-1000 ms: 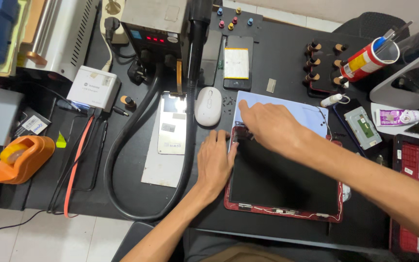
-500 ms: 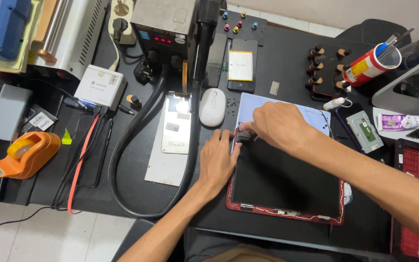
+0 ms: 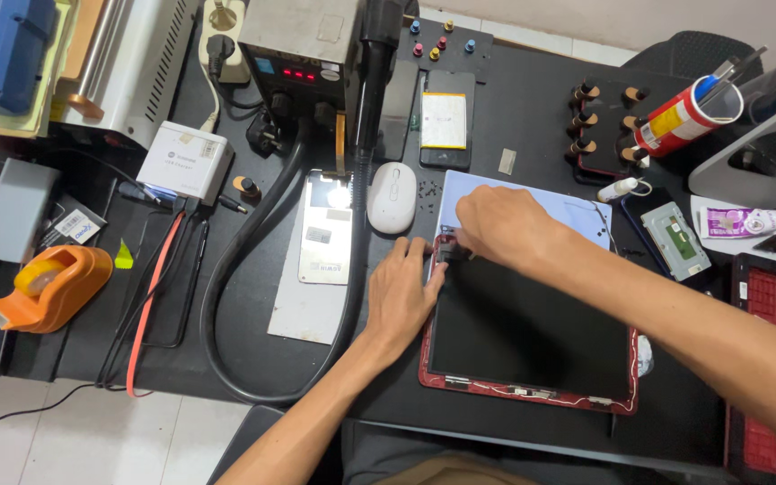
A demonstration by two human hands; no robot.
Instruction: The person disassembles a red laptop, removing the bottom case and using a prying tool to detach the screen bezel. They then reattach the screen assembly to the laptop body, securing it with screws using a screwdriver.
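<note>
A red-framed laptop lid with a dark screen panel (image 3: 532, 332) lies flat on the black bench. My left hand (image 3: 401, 296) rests palm down on its left edge, fingers spread toward the top left corner. My right hand (image 3: 500, 229) reaches across and pinches at that same corner with its fingertips; what they hold is hidden. Under the right hand, behind the lid, lies a pale blue sheet (image 3: 577, 211).
A white mouse (image 3: 392, 198) and a phone on a grey plate (image 3: 325, 229) sit left of the lid. A thick black hose (image 3: 235, 269) loops from the hot-air station (image 3: 303, 45). An orange tape dispenser (image 3: 47, 287) stands far left, a red can (image 3: 686, 117) at back right.
My right hand has slid slightly left and down onto the lid's top left corner. My left hand stays on the left edge. The camera view has shifted a little.
</note>
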